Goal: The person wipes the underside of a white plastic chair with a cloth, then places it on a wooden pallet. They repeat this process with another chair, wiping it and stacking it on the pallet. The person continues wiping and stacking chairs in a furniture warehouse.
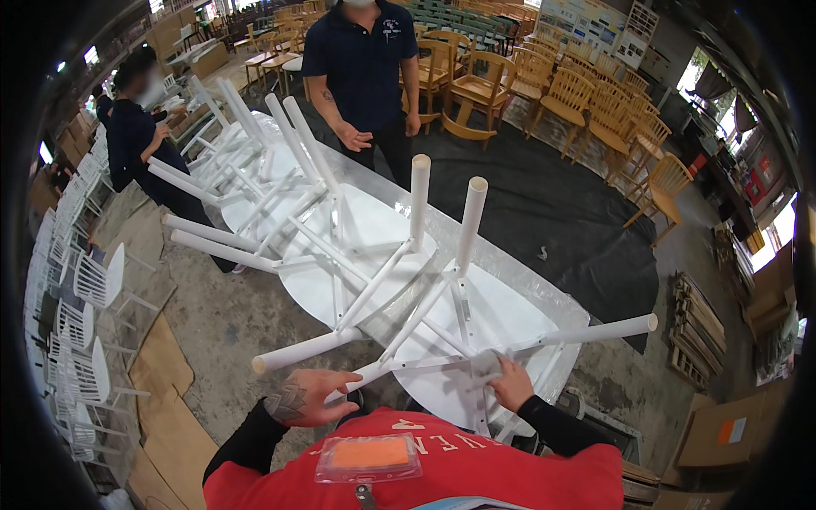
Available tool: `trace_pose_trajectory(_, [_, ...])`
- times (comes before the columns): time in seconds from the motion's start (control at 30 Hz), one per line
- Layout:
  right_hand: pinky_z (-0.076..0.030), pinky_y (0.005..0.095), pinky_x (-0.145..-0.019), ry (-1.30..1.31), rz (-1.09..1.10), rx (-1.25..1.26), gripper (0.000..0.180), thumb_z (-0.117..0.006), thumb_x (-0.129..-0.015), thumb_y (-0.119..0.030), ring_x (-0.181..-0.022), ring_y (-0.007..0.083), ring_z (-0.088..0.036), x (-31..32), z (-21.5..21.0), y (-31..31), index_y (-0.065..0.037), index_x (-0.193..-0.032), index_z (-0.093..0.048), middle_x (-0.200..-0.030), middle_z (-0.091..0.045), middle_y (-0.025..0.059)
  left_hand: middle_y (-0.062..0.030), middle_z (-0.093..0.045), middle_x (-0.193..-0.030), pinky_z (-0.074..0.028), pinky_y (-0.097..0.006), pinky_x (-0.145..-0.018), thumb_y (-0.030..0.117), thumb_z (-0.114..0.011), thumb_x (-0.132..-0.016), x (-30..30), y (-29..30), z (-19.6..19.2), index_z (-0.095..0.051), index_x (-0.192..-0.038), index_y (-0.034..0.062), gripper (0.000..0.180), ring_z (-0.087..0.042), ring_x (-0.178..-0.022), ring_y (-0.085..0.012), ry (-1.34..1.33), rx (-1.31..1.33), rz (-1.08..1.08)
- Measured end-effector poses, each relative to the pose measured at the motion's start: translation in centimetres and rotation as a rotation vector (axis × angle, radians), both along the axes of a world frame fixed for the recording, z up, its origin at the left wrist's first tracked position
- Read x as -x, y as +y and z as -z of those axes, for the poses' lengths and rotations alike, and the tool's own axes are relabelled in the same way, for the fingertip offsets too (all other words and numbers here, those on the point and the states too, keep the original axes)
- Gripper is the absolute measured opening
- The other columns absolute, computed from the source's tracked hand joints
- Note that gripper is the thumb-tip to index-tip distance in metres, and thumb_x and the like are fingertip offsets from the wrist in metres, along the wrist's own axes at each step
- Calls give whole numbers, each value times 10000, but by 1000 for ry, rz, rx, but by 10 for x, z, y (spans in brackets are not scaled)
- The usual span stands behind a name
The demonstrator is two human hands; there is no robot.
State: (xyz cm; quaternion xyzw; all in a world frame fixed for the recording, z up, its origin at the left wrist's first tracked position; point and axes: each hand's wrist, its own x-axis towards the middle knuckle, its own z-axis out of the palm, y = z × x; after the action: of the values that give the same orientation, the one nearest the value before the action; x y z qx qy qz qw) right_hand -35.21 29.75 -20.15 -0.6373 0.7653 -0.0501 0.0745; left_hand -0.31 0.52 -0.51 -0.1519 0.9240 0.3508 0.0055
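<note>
Upturned in front of me is a white table [518, 319] with a round top and splayed legs, lying on a long plastic-wrapped bench [534, 287]. My left hand [308, 397] curls its thumb and fingers around the end of a near white leg [367, 377]. Over the crossed braces beneath the tabletop, my right hand [513, 384] grips a blurred, pale grey pad [486, 365]; its exact kind is hard to make out. Just to the left sits another upturned white table [306, 289], its legs close to those of the nearest one.
More upturned white tables [242, 208] continue along the bench. Across it stands a person in a dark shirt [364, 59]; another person [140, 144] is at the far left. Wooden chairs [569, 98] fill the back, white chairs [98, 276] the left, and stacked slats [699, 327] the right.
</note>
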Motion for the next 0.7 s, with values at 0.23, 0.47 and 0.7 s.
trace_pose_trajectory(0.23, [-505,480,-807,17,122,36,177,-695,-756,-177,-1017,376,-589,-13,14,-28,-245,-876,-805,-1322,-543,171,-79,-739,-884,-545,-394,-701,366,-715,-912,8,-6,-1,-641,-1257,107,438,-712,-800,-289,-37,-68,71])
trace_pose_trajectory(0.47, [-487,471,-803,100,255,85,95,-714,-741,-207,-981,358,-579,-37,19,-67,-213,-799,-789,-1270,-558,159,-76,-741,-878,-545,-381,-699,300,-686,-939,6,-14,4,-651,-1234,101,358,-714,-770,-270,-34,-188,153])
trace_pose_trajectory(0.7, [-466,472,-858,210,331,74,114,-714,-732,-191,-1033,355,-554,-52,15,-72,-227,-799,-798,-1291,-552,139,-94,-721,-787,-540,-405,-656,282,-668,-941,7,-15,8,-660,-1132,76,281,-702,-705,-298,116,-200,220])
